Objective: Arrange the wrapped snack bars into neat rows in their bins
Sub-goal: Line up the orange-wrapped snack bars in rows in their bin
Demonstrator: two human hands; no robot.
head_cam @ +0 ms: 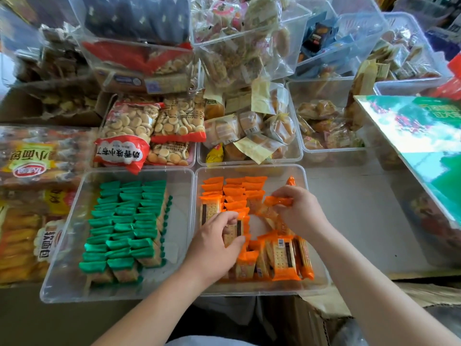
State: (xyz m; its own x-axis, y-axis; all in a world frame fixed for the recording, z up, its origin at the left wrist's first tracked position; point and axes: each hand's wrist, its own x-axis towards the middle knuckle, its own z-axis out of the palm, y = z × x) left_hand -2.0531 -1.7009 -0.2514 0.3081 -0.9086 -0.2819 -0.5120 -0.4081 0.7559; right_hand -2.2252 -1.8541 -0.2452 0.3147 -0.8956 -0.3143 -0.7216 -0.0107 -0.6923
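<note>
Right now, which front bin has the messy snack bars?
The right bin, with orange bars: its near ones lie jumbled and tilted. The left bin holds green bars in tidy rows.

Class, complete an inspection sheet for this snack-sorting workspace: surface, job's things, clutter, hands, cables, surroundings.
Surface: grey tabletop, bare right of the bins.
Job's things: green-wrapped snack bars in tidy rows in left clear plastic bin; orange-wrapped snack bars rowed at back, jumbled in front, in right clear plastic bin.
Clutter: red-and-clear bags of round biscuits, clear-wrapped buns behind.
Hands: left hand grips a flat orange bar; right hand pinches a second orange bar.
Cables: nothing seen.
Surroundings: glossy green carton at right.
</note>
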